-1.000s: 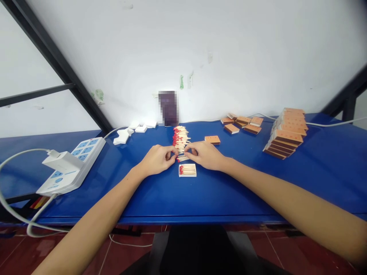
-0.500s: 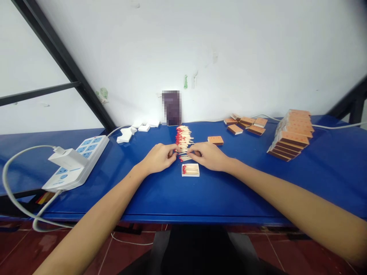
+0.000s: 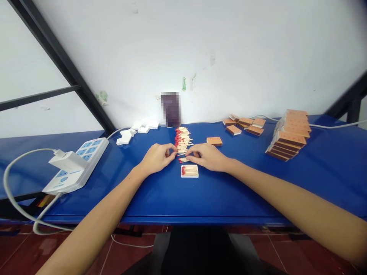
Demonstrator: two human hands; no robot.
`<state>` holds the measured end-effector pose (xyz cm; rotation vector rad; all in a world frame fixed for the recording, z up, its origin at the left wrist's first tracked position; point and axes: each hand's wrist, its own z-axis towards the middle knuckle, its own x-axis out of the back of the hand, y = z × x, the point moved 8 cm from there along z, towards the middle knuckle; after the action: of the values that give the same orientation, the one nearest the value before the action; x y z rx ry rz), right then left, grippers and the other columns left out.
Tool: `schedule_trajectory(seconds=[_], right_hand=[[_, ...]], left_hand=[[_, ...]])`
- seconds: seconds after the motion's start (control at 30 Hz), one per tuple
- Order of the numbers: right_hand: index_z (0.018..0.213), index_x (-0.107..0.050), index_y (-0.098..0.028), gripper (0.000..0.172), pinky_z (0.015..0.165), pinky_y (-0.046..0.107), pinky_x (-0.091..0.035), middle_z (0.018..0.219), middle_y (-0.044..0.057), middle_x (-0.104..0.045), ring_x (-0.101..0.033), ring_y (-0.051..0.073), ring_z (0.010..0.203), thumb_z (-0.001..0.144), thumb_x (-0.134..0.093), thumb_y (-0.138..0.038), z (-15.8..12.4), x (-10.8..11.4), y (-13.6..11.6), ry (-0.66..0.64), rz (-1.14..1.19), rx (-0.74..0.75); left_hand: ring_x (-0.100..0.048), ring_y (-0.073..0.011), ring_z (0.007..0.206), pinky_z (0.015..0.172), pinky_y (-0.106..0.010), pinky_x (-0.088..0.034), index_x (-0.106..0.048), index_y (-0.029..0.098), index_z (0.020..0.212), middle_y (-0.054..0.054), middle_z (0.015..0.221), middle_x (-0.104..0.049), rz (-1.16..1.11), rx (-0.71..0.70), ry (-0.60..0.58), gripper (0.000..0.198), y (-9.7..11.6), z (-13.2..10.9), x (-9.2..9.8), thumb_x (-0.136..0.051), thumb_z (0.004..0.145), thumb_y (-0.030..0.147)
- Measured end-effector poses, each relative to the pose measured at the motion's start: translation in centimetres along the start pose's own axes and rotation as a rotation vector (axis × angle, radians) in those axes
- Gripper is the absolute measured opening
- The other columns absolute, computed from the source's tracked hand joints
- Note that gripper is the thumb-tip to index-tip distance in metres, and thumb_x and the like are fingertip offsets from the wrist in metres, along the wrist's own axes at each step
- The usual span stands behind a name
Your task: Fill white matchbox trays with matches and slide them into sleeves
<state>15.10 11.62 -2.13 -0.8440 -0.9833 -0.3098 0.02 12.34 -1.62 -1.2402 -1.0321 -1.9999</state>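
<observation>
A long pile of red-headed matches (image 3: 182, 139) lies on the blue table. At its near end my left hand (image 3: 158, 157) touches the match heads, thumb and fingertips close together; anything between them is too small to make out. Opposite it, my right hand (image 3: 208, 156) has its bent fingers at the stick ends, and what they pinch is hidden. A small group of matches (image 3: 183, 160) lies between the hands, just nearer than the pile. Closest to me is a white matchbox tray (image 3: 189, 176) with several matches in it, heads to the left.
An orange matchbox (image 3: 214, 141) lies beyond my right hand. Farther right are loose matchboxes (image 3: 254, 130) and a tall stack of matchboxes (image 3: 289, 135). White trays (image 3: 125, 138) lie back left, near a power strip (image 3: 86, 162). A pixelated dark object (image 3: 172, 110) leans against the wall.
The fingertips of both hands have parted slightly from each other's side of the matches. The whole view has shifted a little; the tray and the boxes stay in place on the table.
</observation>
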Motion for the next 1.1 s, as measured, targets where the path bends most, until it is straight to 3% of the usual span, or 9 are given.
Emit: schedule_trajectory(seconds=[0.23,0.47,1.1], right_hand=[[0.112,-0.071,-0.019,0.026,0.058,0.024,-0.028,0.069,-0.001,-0.063,-0.051,0.012,0.063,0.092,-0.055,-0.026,0.03,0.18,-0.13,0.015,-0.035,-0.032],[0.109,-0.072,-0.018,0.026,0.059,0.025,-0.030,0.072,0.001,-0.065,-0.053,0.013,0.064,0.092,-0.053,-0.024,0.01,0.14,-0.33,0.017,-0.073,-0.018],[0.112,-0.072,-0.018,0.029,0.061,0.025,-0.033,0.076,0.002,-0.067,-0.055,0.015,0.068,0.093,-0.052,-0.027,0.05,-0.04,-0.22,-0.008,-0.082,-0.026]], left_hand=[[-0.053,-0.0109,0.052,0.054,-0.023,-0.031,-0.071,0.021,0.095,0.003,0.059,-0.061,-0.016,0.023,-0.043,0.026,-0.32,0.02,-0.38,-0.057,0.091,0.041],[-0.054,-0.0110,0.054,0.056,-0.023,-0.032,-0.071,0.020,0.095,0.003,0.061,-0.062,-0.010,-0.004,-0.081,0.022,0.11,-0.05,-0.31,-0.055,0.091,0.035],[-0.054,-0.0116,0.053,0.055,-0.024,-0.032,-0.073,0.020,0.098,0.002,0.061,-0.063,0.041,-0.006,-0.039,0.023,-0.45,-0.02,0.01,-0.057,0.089,0.034]])
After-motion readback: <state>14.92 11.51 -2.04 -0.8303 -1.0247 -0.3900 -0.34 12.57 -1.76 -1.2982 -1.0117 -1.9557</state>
